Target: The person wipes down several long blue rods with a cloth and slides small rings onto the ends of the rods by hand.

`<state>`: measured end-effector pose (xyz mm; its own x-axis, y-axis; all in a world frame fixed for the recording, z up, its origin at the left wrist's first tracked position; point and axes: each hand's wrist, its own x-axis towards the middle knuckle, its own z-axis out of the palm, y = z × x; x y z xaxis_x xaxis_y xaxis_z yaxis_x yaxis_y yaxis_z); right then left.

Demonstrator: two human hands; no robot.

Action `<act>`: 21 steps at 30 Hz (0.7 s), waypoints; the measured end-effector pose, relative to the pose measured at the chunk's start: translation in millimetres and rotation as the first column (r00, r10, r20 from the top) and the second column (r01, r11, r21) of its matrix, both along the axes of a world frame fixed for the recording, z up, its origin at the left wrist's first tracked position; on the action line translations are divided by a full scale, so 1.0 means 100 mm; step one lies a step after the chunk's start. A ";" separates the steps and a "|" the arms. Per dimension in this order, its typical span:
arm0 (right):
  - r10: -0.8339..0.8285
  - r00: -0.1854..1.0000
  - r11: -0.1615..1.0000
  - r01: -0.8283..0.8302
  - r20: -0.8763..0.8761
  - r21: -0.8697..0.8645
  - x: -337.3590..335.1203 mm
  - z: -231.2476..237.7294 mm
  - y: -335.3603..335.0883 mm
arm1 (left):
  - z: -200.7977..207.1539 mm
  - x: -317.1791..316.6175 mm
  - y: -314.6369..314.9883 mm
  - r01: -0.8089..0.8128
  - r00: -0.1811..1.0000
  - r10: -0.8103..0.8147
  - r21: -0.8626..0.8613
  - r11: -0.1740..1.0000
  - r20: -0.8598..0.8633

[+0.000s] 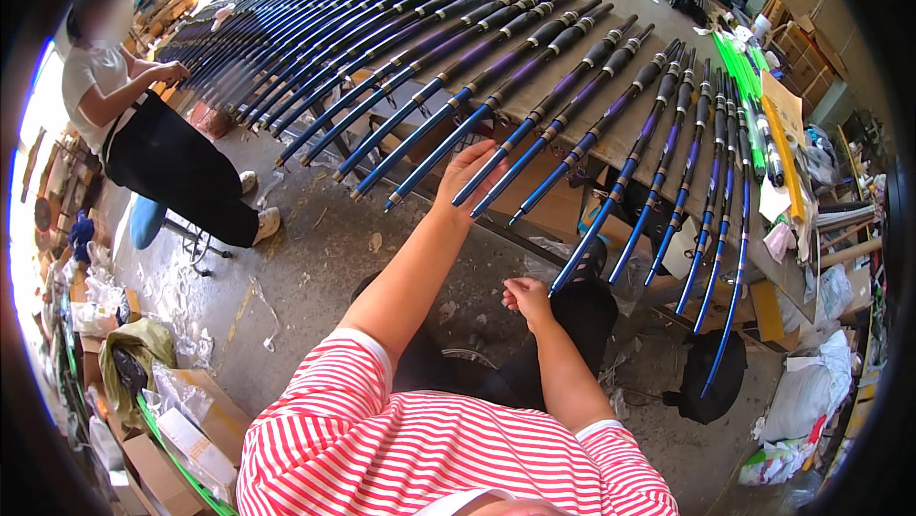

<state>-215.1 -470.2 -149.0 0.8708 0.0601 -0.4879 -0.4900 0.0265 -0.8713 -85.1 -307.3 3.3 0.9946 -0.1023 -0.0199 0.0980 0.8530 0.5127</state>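
Observation:
Long fishing-rod sections with blue shafts and black grips lie side by side in a fan on the table (625,25), their blue ends jutting over its near edge. My left hand (469,171) is at that edge among the blue ends, its visible fingers stretched out. One fishing rod (520,134) passes across the hand and hides part of it; no firm grip shows. Lower and to the right, my right hand (528,299) is near my lap with its fingers curled together. Whatever it may hold is too small to make out. Just above it reaches the end of another rod (593,230).
A co-worker (114,87) stands at the table's left side. Green bundles (739,63) and a yellow strip (782,158) lie at the right end. Cardboard boxes (157,473) and plastic bags crowd the lower left. A white sack (806,387) and a black bag (711,378) rest at right.

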 end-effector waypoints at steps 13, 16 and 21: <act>0.067 0.995 0.998 -0.068 -0.077 -0.012 0.07 0.08 0.10 | -0.18 -1.01 1.03 0.000 0.995 0.031 -0.298 0.955 0.099; 0.074 0.995 0.997 -0.077 -0.073 -0.027 0.05 0.04 0.12 | -0.04 -1.05 1.07 -0.019 0.991 0.047 -0.223 0.975 0.125; 0.053 0.996 0.998 -0.055 -0.072 -0.027 0.03 0.03 0.10 | -0.26 -1.00 1.11 0.037 0.973 -0.019 -0.074 0.997 0.229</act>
<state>-212.3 -459.9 -146.3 0.8298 0.0912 -0.5505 -0.5506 -0.0270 -0.8344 -185.4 -196.1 -22.4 0.9687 -0.1222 0.2159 0.0105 0.8897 0.4565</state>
